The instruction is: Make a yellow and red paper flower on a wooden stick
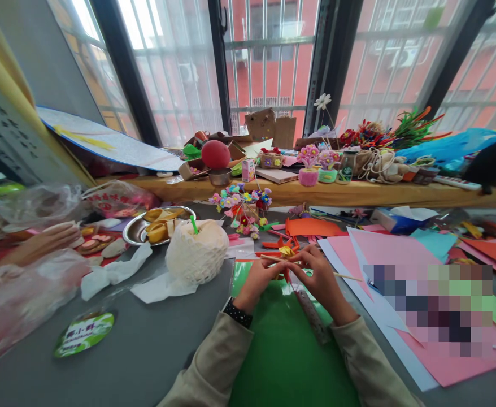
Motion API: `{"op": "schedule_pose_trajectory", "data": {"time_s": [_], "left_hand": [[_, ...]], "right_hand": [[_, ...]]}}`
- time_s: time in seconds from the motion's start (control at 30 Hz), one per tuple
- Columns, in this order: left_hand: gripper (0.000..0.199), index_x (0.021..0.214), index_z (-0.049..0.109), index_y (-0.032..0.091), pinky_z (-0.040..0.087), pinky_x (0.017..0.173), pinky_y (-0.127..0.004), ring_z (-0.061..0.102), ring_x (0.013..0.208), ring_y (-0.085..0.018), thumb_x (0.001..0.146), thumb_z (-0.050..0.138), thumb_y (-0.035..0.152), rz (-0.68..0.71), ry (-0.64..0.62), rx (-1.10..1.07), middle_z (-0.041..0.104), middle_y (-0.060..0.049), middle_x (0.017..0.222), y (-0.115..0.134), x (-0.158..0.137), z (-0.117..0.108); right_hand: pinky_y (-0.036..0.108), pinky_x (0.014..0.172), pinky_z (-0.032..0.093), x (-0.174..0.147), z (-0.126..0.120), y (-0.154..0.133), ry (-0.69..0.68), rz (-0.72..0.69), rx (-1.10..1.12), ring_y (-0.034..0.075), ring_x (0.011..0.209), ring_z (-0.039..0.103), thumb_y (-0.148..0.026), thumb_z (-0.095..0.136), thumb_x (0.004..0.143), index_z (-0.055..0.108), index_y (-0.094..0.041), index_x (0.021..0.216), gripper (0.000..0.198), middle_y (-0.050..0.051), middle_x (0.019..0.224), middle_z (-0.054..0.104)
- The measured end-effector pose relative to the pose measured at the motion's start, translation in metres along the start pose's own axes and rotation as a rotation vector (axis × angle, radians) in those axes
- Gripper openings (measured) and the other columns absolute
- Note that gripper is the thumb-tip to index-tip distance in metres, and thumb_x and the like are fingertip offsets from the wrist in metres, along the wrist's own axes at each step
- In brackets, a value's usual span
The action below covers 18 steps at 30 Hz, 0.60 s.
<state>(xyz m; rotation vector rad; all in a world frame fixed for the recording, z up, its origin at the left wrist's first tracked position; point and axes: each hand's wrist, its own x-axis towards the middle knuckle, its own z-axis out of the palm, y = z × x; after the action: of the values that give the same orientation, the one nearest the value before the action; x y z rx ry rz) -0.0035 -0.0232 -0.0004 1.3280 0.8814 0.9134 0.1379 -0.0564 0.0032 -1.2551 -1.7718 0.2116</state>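
Observation:
Above a green mat (288,345), my two hands meet at the fingertips. My left hand (261,280) is closed in a pinch on a thin wooden stick (348,277), whose ends stick out on both sides of my hands. Also pinched on it is my right hand (318,277), with bent fingers. A piece of red paper (286,276) shows at the fingertips, partly hidden, so I cannot tell how it sits on the stick. Just beyond lie folded orange-red paper pieces (273,245) and a yellow paper piece (287,251). A grey patterned bar (311,316) lies on the mat beside my right wrist.
Left stands a coconut in white netting (197,251) with a green straw, by a metal bowl (131,230) of peels. Pink paper sheets (438,362) lie right. Craft flowers (243,206) stand ahead, below a crowded wooden sill (180,188). Another person's hand (47,242) is far left.

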Motion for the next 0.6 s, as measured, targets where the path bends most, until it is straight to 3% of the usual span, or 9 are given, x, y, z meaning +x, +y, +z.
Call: {"op": "schedule_pose_trajectory", "data": {"time_s": [0.3, 0.6], "left_hand": [[0.031, 0.082, 0.062, 0.013, 0.039, 0.056, -0.021, 0.053, 0.065, -0.014, 0.063, 0.057, 0.036, 0.150, -0.064, 0.060, 0.062, -0.006, 0.078, 0.003, -0.004, 0.006], [0.031, 0.087, 0.061, 0.016, 0.041, 0.066, -0.024, 0.055, 0.079, -0.018, 0.061, 0.059, 0.034, 0.236, -0.024, 0.103, 0.062, -0.007, 0.085, 0.001, -0.003, 0.008]], "right_hand": [[0.021, 0.046, 0.035, -0.002, 0.001, 0.007, 0.124, 0.193, -0.081, 0.009, 0.049, 0.042, -0.046, 0.049, 0.069, 0.043, -0.017, 0.073, 0.029, -0.002, 0.061, 0.046], [0.021, 0.046, 0.031, 0.001, -0.006, 0.010, -0.147, 0.213, -0.167, 0.012, 0.048, 0.049, -0.050, 0.032, 0.076, 0.054, -0.018, 0.051, 0.047, 0.001, 0.049, 0.054]]}}
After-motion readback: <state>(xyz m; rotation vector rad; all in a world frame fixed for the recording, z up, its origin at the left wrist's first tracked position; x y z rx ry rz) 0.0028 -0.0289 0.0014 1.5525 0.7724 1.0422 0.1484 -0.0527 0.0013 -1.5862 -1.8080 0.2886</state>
